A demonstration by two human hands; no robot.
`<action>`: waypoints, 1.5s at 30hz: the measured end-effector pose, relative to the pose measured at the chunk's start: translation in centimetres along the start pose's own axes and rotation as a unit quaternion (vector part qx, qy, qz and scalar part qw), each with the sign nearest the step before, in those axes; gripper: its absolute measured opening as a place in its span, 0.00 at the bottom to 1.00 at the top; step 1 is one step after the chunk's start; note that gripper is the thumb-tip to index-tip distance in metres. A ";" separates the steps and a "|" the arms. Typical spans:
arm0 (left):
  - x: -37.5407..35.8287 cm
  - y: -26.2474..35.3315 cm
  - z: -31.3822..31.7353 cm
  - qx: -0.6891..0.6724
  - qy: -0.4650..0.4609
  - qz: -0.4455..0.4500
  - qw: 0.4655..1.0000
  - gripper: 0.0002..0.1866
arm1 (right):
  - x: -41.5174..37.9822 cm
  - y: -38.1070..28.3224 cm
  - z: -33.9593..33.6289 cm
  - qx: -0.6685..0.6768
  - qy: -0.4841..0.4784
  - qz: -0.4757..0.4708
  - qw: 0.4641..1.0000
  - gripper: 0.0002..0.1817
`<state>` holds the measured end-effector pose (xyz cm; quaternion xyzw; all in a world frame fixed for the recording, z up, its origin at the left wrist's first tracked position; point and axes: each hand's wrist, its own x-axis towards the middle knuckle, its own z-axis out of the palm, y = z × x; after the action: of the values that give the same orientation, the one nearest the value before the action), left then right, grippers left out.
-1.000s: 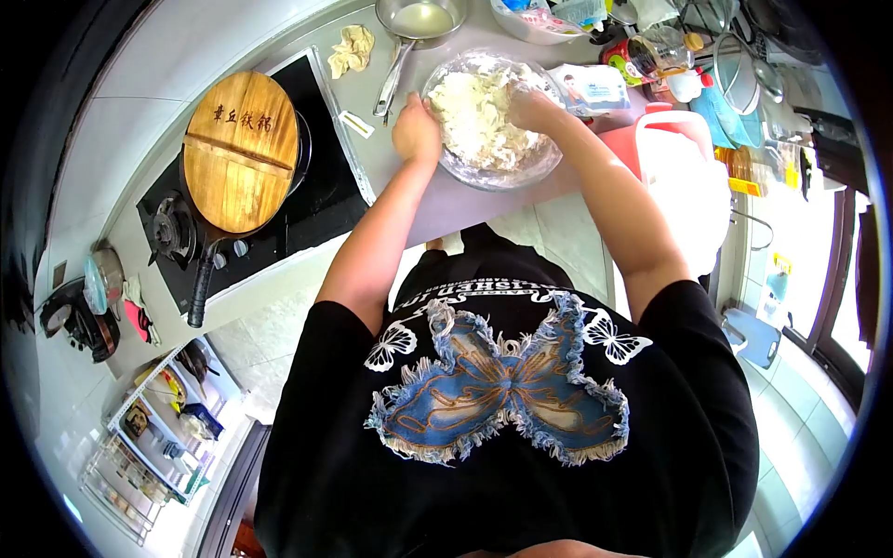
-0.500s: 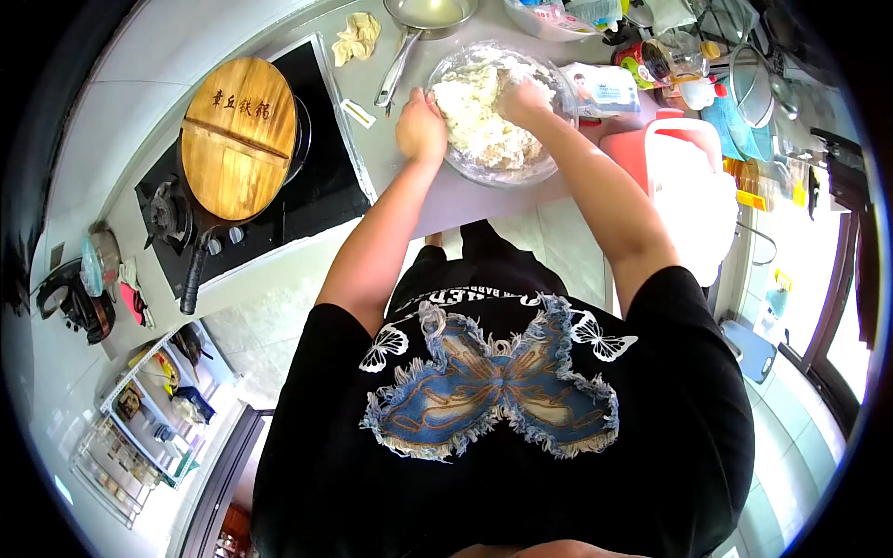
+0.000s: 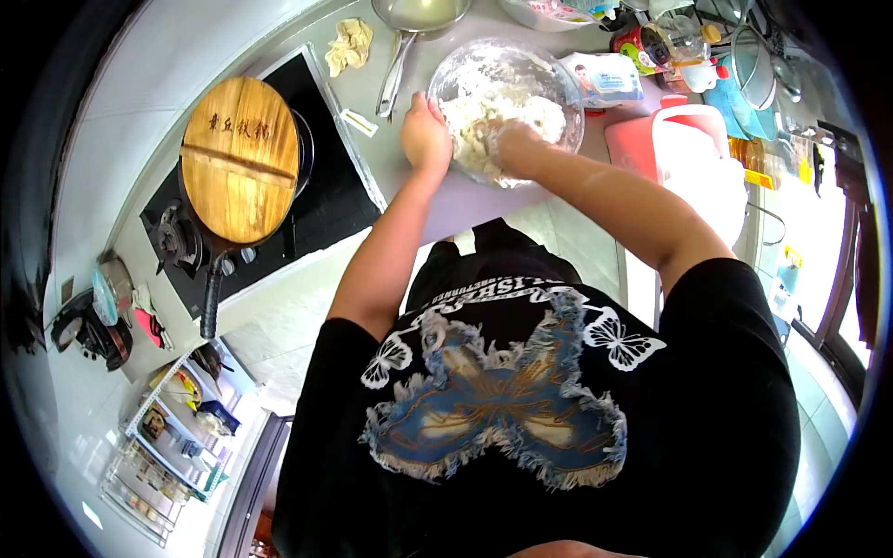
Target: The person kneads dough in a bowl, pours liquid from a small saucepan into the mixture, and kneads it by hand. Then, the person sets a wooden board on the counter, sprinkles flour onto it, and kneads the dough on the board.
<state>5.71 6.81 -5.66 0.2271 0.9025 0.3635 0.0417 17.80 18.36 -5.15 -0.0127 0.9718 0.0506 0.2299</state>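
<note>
A clear mixing bowl (image 3: 567,93) stands on the counter with pale, shaggy dough (image 3: 526,113) and loose flour in it. My left hand (image 3: 426,136) is closed on the bowl's left rim. Inside the bowl, my right hand (image 3: 513,149) presses into the near side of the dough, its fingers curled and partly buried. Flour dust coats the inner wall of the bowl.
Left of the bowl lie a metal pan (image 3: 420,13), a crumpled cloth (image 3: 349,46) and a stove with a wood-lidded wok (image 3: 240,160). On the right are a wipes packet (image 3: 605,80), a pink container (image 3: 634,144) and several bottles.
My right hand has moved toward me, from the far right part of the dough to its near side. My left hand stays at the rim. The view has shifted slightly.
</note>
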 end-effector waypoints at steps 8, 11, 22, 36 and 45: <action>0.4 -1.2 1.5 -0.011 0.029 0.032 0.999 0.13 | 5.6 0.5 -0.9 0.163 -0.071 0.176 0.968 0.15; 0.5 -1.1 1.4 -0.012 0.034 0.027 0.999 0.11 | 5.8 0.9 -0.2 0.185 -0.009 0.223 0.957 0.12; -0.6 -0.2 0.2 0.022 0.007 0.002 1.000 0.13 | -2.0 4.9 -3.4 0.160 -0.045 -0.039 0.985 0.15; -0.6 -0.3 0.3 0.026 0.007 0.002 1.000 0.14 | -3.2 6.8 -6.9 0.145 -0.258 0.075 0.952 0.47; -0.5 -0.1 0.7 0.028 0.015 -0.021 0.999 0.15 | 1.7 7.3 5.0 -0.038 0.058 0.163 0.984 0.21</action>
<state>6.26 6.98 -6.34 0.2035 0.9175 0.3403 0.0293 18.18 26.15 -9.71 0.1344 0.9698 0.1238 0.1612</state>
